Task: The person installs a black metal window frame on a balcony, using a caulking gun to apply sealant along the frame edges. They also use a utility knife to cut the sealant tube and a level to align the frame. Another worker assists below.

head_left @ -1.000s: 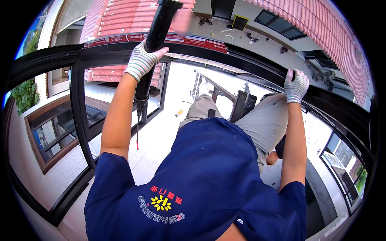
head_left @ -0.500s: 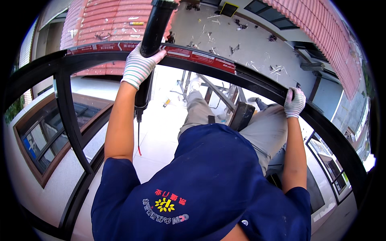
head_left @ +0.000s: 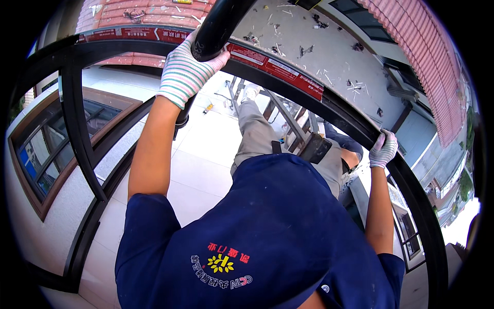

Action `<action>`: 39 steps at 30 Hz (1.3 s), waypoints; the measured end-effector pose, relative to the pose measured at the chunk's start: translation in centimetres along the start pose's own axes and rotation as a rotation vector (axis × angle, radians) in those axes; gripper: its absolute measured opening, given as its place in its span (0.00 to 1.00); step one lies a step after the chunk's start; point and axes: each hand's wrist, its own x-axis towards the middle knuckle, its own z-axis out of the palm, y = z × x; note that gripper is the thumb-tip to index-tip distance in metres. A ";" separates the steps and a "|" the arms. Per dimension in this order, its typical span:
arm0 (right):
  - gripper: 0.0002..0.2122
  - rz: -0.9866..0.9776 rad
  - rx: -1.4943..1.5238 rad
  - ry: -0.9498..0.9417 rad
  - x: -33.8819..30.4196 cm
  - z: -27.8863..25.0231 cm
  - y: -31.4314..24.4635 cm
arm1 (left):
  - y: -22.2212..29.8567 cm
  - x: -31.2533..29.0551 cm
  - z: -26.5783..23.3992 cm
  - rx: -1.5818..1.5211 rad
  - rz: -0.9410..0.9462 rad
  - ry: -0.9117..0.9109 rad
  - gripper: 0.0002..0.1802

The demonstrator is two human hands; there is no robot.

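My left hand [head_left: 186,77], in a striped knit glove, is closed around a long black caulking gun [head_left: 220,28]. The gun slants across the top rail of a black metal frame [head_left: 342,114] that carries a red printed label strip [head_left: 278,71]. Its upper end runs out of the picture, and my wrist and forearm hide much of its lower part. Farther right, my right hand [head_left: 384,148], gloved alike, grips the same rail with its fingers bent over the edge.
Below the rail, a metal ladder [head_left: 282,116] stands by my legs over a pale tiled floor [head_left: 198,167]. Another person's dark trouser leg [head_left: 339,138] shows lower down. Red roof tiles [head_left: 149,14], a debris-strewn grey surface [head_left: 329,56] and a brown-framed window [head_left: 46,149] lie beyond.
My view has shifted and come nearer the rail. The gun's upper end has tilted right, and its thin nozzle with the red tip no longer shows. Both hands keep their hold.
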 end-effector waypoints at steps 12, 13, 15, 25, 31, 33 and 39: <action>0.11 -0.039 -0.004 0.076 -0.6 -0.3 0.5 | -4.1 -0.1 -2.6 -0.086 -0.107 0.304 0.30; 0.11 -0.037 0.001 0.087 -0.6 -0.5 0.4 | -3.3 -0.3 -3.1 -0.123 -0.157 0.283 0.27; 0.11 -0.036 0.012 0.105 -0.4 -0.6 0.3 | -3.0 -0.4 -3.1 -0.146 -0.169 0.298 0.25; 0.12 0.023 0.038 0.128 -0.9 -1.2 0.0 | 0.7 -8.4 -4.6 -0.382 0.013 0.402 0.15; 0.17 0.061 0.039 0.042 -0.8 -1.6 0.6 | 3.9 -14.4 -5.6 -0.499 0.170 0.320 0.17; 0.18 0.052 0.101 0.153 -1.4 -1.3 0.9 | 4.6 -15.6 -4.8 -0.456 0.206 0.167 0.17; 0.21 0.043 0.620 0.290 -8.2 -6.3 -5.7 | 7.9 -20.6 2.0 -0.367 0.223 -0.279 0.22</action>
